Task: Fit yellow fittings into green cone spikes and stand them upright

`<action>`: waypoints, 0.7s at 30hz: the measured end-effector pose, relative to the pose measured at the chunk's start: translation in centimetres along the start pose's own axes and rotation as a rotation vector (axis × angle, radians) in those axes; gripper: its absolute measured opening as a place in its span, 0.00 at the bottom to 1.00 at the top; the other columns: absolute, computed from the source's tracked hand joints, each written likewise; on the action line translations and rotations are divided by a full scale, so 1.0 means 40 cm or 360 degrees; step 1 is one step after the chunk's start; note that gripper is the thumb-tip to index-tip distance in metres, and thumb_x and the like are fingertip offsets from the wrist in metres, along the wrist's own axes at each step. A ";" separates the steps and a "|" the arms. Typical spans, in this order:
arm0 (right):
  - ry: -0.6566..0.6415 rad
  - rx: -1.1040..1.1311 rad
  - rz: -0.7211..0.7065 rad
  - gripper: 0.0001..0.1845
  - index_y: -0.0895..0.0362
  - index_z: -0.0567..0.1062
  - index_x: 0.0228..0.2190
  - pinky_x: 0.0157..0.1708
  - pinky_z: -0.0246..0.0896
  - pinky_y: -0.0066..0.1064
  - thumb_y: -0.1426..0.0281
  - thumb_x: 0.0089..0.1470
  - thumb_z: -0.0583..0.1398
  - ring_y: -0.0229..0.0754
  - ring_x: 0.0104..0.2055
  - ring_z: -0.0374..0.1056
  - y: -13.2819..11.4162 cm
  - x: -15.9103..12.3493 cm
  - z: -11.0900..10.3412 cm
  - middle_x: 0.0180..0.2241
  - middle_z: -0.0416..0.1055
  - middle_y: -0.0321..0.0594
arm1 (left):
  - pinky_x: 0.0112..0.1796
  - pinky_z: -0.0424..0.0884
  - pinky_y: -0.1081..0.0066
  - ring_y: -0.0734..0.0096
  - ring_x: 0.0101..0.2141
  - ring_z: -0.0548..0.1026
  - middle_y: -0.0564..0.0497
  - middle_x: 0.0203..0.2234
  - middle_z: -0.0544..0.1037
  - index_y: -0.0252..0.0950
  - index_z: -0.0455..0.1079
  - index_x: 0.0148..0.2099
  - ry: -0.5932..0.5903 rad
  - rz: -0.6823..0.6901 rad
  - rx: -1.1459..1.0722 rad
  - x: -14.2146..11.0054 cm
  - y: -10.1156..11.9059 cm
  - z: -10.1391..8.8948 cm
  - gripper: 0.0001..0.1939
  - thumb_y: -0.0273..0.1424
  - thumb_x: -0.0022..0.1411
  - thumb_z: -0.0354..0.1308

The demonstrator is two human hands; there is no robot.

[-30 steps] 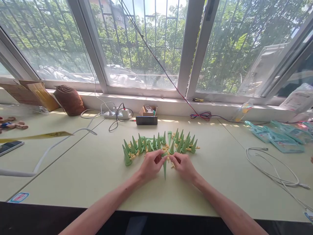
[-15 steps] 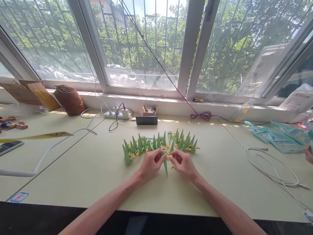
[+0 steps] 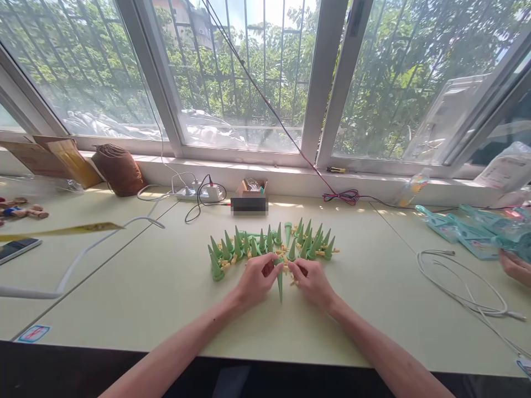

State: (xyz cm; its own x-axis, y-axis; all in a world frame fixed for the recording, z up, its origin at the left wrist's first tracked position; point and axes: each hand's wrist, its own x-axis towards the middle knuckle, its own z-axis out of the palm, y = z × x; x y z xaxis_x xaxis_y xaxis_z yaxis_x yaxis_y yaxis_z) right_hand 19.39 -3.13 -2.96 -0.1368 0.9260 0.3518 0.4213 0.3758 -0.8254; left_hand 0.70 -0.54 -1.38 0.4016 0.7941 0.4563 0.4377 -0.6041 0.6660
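Observation:
My left hand (image 3: 256, 281) is closed on the wide end of a green cone-shaped spike (image 3: 280, 286) whose tip points toward me. My right hand (image 3: 312, 281) pinches a small yellow plastic fitting (image 3: 286, 267) at that same wide end, the two hands almost touching. Just beyond my fingers a heap of several green cone spikes (image 3: 269, 245) mixed with small yellow fittings lies on the pale table (image 3: 157, 282).
A dark box (image 3: 249, 205), a small cardboard box and a power strip (image 3: 199, 193) stand near the window sill. A white cable (image 3: 460, 282) coils at the right, where another person's hand (image 3: 515, 266) reaches beside teal packages (image 3: 468, 235). A phone (image 3: 16, 249) lies at far left.
The spike in my hands has tilted slightly while my fingers work at its wide end. The other person's hand at the right edge has come further into view, holding something teal.

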 end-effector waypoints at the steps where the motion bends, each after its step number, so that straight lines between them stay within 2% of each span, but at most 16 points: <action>1: 0.0003 0.0017 0.0002 0.22 0.57 0.68 0.23 0.21 0.49 0.27 0.58 0.65 0.53 0.34 0.20 0.52 -0.002 0.000 -0.001 0.18 0.58 0.31 | 0.23 0.56 0.76 0.78 0.20 0.58 0.59 0.17 0.62 0.35 0.67 0.35 0.0012 -0.0006 0.0009 0.000 0.000 0.001 0.09 0.34 0.66 0.55; 4: 0.0012 0.0056 -0.0012 0.14 0.57 0.72 0.32 0.22 0.52 0.27 0.60 0.62 0.57 0.35 0.22 0.56 -0.010 -0.002 -0.005 0.22 0.64 0.32 | 0.23 0.55 0.76 0.78 0.20 0.57 0.60 0.17 0.61 0.35 0.67 0.33 0.0041 -0.0017 0.0038 -0.001 0.001 0.005 0.09 0.34 0.66 0.55; 6: 0.0011 0.0066 -0.0023 0.11 0.57 0.72 0.34 0.21 0.53 0.27 0.61 0.61 0.58 0.35 0.22 0.57 -0.014 -0.003 -0.006 0.23 0.64 0.33 | 0.23 0.54 0.76 0.78 0.20 0.56 0.60 0.17 0.60 0.35 0.66 0.33 0.0045 -0.0015 0.0040 0.000 0.000 0.006 0.10 0.34 0.66 0.55; 10: -0.0011 0.0084 -0.0004 0.13 0.57 0.70 0.30 0.21 0.54 0.26 0.61 0.61 0.57 0.35 0.22 0.57 -0.012 -0.003 -0.005 0.21 0.63 0.32 | 0.23 0.56 0.76 0.78 0.20 0.57 0.60 0.18 0.61 0.35 0.66 0.33 0.0021 0.0000 0.0012 0.000 -0.006 0.005 0.09 0.34 0.66 0.55; 16: -0.0024 0.0009 -0.0003 0.23 0.57 0.67 0.21 0.21 0.52 0.26 0.58 0.64 0.53 0.34 0.19 0.55 0.003 -0.001 0.001 0.17 0.58 0.31 | 0.23 0.58 0.76 0.78 0.20 0.59 0.59 0.18 0.64 0.35 0.68 0.36 -0.0021 0.0062 -0.0012 -0.002 -0.010 0.002 0.08 0.34 0.66 0.55; 21: -0.0016 0.0031 0.0020 0.27 0.57 0.65 0.18 0.22 0.52 0.26 0.57 0.65 0.51 0.34 0.20 0.56 0.001 -0.001 0.003 0.17 0.58 0.32 | 0.23 0.58 0.76 0.78 0.20 0.59 0.59 0.18 0.63 0.35 0.67 0.35 -0.0022 0.0064 -0.0008 -0.002 -0.007 0.004 0.08 0.34 0.66 0.55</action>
State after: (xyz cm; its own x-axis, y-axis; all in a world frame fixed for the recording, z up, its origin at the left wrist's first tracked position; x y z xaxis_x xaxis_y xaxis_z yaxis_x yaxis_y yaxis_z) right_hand 19.32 -3.15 -3.05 -0.1406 0.9310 0.3368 0.4054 0.3645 -0.8383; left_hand 0.67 -0.45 -1.72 0.4299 0.7681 0.4745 0.4170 -0.6351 0.6502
